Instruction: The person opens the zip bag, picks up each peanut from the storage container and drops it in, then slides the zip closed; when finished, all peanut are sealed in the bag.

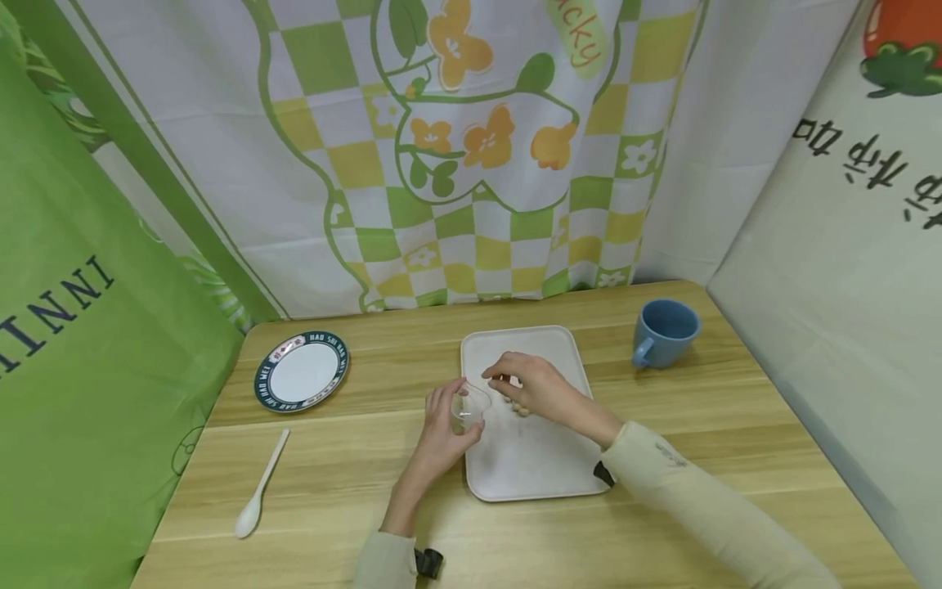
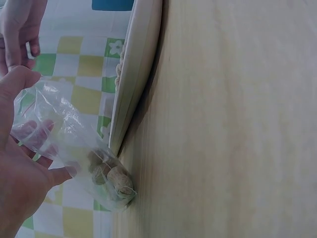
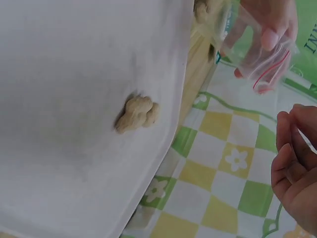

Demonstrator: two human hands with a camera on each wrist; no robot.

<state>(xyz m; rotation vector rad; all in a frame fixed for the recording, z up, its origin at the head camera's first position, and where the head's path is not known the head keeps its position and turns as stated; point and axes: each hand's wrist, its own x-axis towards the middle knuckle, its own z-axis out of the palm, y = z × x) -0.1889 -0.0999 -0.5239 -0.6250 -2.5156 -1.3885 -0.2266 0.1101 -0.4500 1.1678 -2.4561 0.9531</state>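
My left hand holds a clear zip bag between thumb and fingers, at the left edge of the white tray. Several brown, rough-shelled peanuts lie in the bag's bottom corner. A red zip line runs near its mouth in the right wrist view. Over the tray hangs my right hand, close to that mouth, its fingers loosely bent and no object showing between them. Below it on the tray sits a small cluster of pale tan peanuts, partly hidden by the right hand in the head view.
A blue mug stands at the back right of the wooden table. Far left lies a dark-rimmed plate, with a white spoon in front of it. Printed curtains close off the back and both sides.
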